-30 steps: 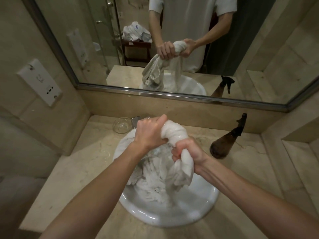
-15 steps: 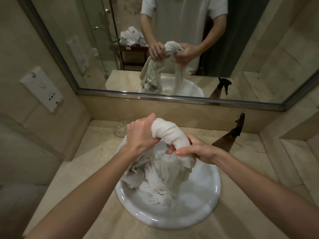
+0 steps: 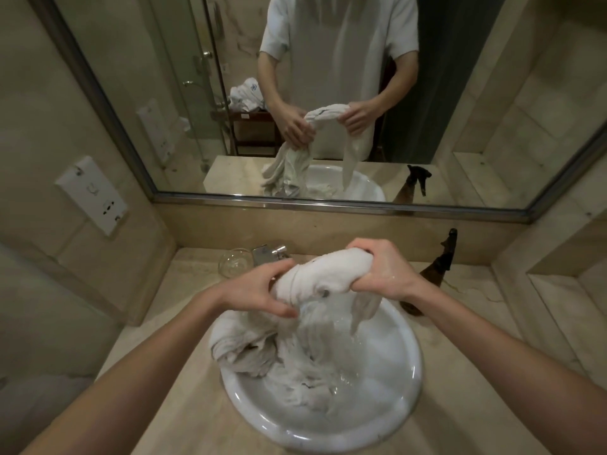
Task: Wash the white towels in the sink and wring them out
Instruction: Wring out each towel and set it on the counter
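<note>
Both hands up over round white ceramic sink (image 3: 407, 382). Left hand (image 3: 259, 290) at 9 o'clock end of twisted white cotton towel (image 3: 325, 274), fingers curled tight round it. Right hand (image 3: 381, 270) at 3 o'clock end, fist clamped on same roll. Towel's loose wet tails hang down into basin. Clear glass bowl (image 3: 235, 262) at sink's 11 o'clock on beige marble worktop (image 3: 151, 326); brown spray bottle (image 3: 433, 274) at 2 o'clock.
</note>
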`<state>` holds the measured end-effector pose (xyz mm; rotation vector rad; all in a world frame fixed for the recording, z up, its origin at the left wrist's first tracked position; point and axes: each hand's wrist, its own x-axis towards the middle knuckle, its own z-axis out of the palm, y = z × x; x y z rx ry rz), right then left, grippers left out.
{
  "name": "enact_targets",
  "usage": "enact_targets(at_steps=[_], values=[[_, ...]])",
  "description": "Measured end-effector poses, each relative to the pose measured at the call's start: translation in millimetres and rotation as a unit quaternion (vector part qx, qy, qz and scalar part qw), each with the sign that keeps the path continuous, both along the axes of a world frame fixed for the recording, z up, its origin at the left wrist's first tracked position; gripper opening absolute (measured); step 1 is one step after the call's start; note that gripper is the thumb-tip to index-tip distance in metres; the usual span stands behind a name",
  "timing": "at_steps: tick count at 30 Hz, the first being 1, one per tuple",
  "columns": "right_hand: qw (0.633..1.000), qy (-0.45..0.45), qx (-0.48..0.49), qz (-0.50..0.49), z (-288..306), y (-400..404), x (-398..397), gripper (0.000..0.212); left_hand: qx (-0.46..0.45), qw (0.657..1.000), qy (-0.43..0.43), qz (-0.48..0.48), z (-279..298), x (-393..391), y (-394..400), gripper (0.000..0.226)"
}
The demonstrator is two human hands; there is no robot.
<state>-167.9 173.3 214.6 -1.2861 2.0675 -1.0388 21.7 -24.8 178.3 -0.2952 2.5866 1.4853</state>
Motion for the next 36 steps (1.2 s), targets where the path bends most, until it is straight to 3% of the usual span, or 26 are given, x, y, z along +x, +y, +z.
enact_targets(at_steps=[1, 4, 6, 10, 13, 15, 18, 20, 22, 25, 28, 32, 34, 36], values=[[1.000, 0.016, -0.005, 0.008, 5.9, -1.1, 0.7, 0.042, 0.037, 0.999, -0.008, -0.007, 1.9, -4.0, 2.6, 0.053], [0.997, 0.065, -0.012, 0.046, 20.4, -3.3, -0.7, 0.043, 0.125, 0.992, 0.008, -0.016, 11.9, -22.2, 9.8, 0.098], [0.991, 0.103, -0.006, 0.089, 30.3, -4.4, -2.5, 0.042, 0.151, 0.987, 0.006, -0.050, 22.3, -39.1, 17.6, 0.111], [0.972, 0.176, 0.002, 0.158, 44.7, -10.5, -8.3, 0.046, 0.178, 0.966, -0.065, -0.174, 46.6, -68.2, 35.9, 0.083], [0.979, 0.148, -0.003, 0.143, 41.3, -5.3, -18.0, 0.063, 0.164, 0.978, -0.053, -0.121, 46.6, -77.5, 40.5, 0.046], [0.992, 0.077, -0.015, 0.103, 32.8, 0.0, -23.9, 0.075, 0.134, 0.988, -0.023, -0.069, 44.2, -76.3, 42.0, 0.028], [0.994, -0.097, -0.011, 0.056, 10.3, 6.5, -28.2, 0.081, 0.112, 0.993, -0.006, -0.045, 42.0, -70.9, 41.5, 0.023], [0.964, -0.265, -0.005, 0.023, -8.7, 12.8, -26.0, 0.084, 0.102, 0.994, 0.006, -0.024, 43.7, -67.5, 39.1, 0.016], [0.911, -0.413, -0.012, -0.012, -23.7, 15.2, -18.1, 0.089, 0.084, 0.996, 0.014, 0.000, 42.7, -65.8, 39.2, 0.015], [0.887, -0.455, -0.061, -0.053, -22.8, 4.3, -0.7, 0.091, 0.050, 0.999, 0.013, 0.018, 31.9, -67.5, 42.2, 0.028], [0.904, -0.386, -0.098, -0.152, -8.0, -10.7, 12.8, 0.059, 0.035, 0.997, 0.041, 0.049, 20.4, -70.0, 48.3, 0.041], [0.936, -0.266, -0.141, -0.185, -2.1, -12.4, 9.8, 0.058, -0.026, 0.984, 0.083, 0.156, 7.3, -70.1, 54.6, 0.095], [0.950, -0.230, -0.148, -0.149, -2.4, -12.2, 12.9, 0.053, 0.007, 0.995, 0.042, 0.092, -0.3, -71.8, 50.7, 0.125], [0.953, -0.229, -0.153, -0.125, -3.8, -13.1, 18.3, 0.048, 0.069, 0.997, 0.001, -0.022, -5.9, -71.8, 45.4, 0.124]])
